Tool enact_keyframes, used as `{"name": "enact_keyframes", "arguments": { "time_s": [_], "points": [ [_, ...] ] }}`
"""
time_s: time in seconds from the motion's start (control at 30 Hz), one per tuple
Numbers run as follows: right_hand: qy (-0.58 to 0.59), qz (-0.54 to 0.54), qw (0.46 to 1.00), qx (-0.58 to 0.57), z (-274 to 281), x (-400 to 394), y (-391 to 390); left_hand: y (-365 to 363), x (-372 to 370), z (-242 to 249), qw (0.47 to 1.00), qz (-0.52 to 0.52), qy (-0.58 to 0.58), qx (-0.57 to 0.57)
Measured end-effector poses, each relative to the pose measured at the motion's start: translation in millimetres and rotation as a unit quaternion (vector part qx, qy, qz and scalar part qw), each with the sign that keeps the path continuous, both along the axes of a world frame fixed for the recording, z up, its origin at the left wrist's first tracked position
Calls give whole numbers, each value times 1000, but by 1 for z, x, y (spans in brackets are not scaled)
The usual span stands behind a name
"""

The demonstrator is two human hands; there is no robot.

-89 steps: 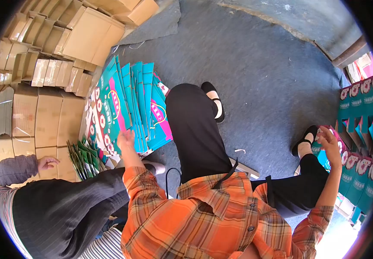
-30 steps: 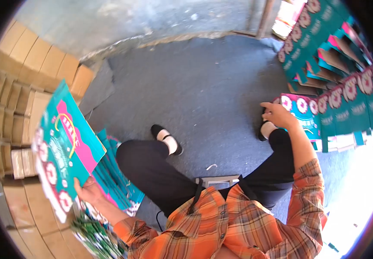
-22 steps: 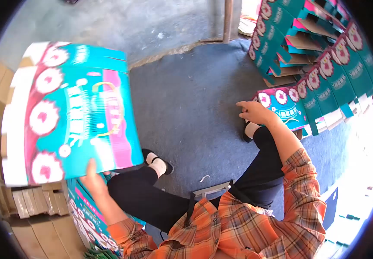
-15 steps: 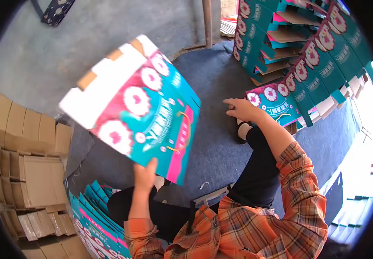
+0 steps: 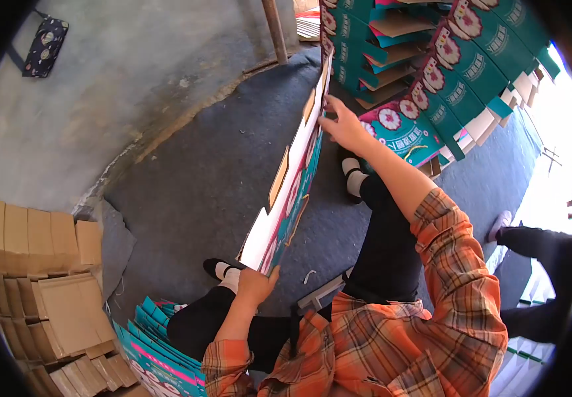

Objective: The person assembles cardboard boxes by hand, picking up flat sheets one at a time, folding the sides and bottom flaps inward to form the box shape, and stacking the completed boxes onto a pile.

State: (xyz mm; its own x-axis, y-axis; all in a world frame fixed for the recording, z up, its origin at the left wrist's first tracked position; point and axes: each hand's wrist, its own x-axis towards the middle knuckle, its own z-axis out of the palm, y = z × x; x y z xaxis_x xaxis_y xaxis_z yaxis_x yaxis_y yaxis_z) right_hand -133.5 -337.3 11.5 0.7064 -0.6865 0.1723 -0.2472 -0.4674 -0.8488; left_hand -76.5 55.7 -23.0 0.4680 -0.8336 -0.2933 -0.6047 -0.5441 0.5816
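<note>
My left hand [image 5: 257,286] grips the near end of a flat, folded gift carton [image 5: 292,173], printed teal and pink with white flower shapes. The carton is held on edge, slanting away from me, so its white flap edge and brown tabs face up. At the far end, my right hand [image 5: 347,127] has its fingers bent over the carton's upper edge. Just beyond that hand stands a row of similar teal cartons [image 5: 461,99], with brown flaps sticking out. More flat teal cartons [image 5: 160,360] lean in a bundle beside my left leg.
Brown cardboard boxes [image 5: 71,308] are stacked at the left. A dark mat [image 5: 193,172] covers the floor before a grey wall [image 5: 147,59], with a pole [image 5: 274,33] at the back. Another person's leg [image 5: 544,248] shows at the right edge.
The carton has swung from its broad printed face to edge-on and moved right. My right hand has moved up and left onto its far end. Another person's leg has come into view.
</note>
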Motion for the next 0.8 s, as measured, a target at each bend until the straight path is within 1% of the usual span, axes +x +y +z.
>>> {"name": "enact_keyframes", "arguments": {
  "time_s": [0.03,0.07,0.1,0.13,0.17,0.2,0.23,0.27,0.3,0.33,0.4,0.43,0.47,0.53,0.57,0.6,0.67,0.73,0.77,0.8],
  "points": [
    [-13,-37,997,59,5,-1,1,0,1,-3,997,-7,20,75],
    [-10,-41,997,60,5,-3,-1,1,1,-6,988,-19,37,150],
    [15,-30,998,60,7,-5,-4,18,7,-41,995,-68,-71,-5],
    [40,-19,997,60,9,-6,-4,23,12,-52,996,-71,-46,-25],
    [53,-5,996,68,15,-9,0,22,17,-58,997,-59,37,-25],
    [24,28,998,60,20,-9,7,23,23,-64,991,-38,128,-24],
    [22,51,998,41,19,-7,10,26,29,-72,975,-7,219,-24],
    [19,74,997,21,16,-5,13,10,20,-24,988,-42,144,-43],
    [50,71,995,-40,6,-3,14,-7,11,25,994,-71,63,-61],
    [94,86,989,-68,1,0,16,-8,9,28,993,-76,67,-61],
    [117,88,986,-84,5,-1,28,-7,11,31,978,40,146,-140],
    [104,85,987,-87,2,0,31,-5,12,45,955,42,241,-168],
    [89,77,989,-93,0,1,34,-7,11,46,955,40,242,-167],
    [48,69,992,-99,-3,3,36,-6,11,49,900,17,323,-292],
    [49,79,992,-85,7,2,39,-10,8,61,920,9,284,-270],
    [50,89,992,-72,18,1,41,-12,6,66,921,13,283,-268],
    [5,100,994,-47,20,1,44,-15,2,72,939,-5,253,-233],
    [-32,165,985,31,19,1,45,-16,5,72,939,-8,256,-229],
    [-1,163,985,56,20,-1,47,-15,8,65,938,-14,242,-249],
    [-1,167,984,57,20,-1,45,-14,10,61,936,-19,228,-268]
  ]
}}
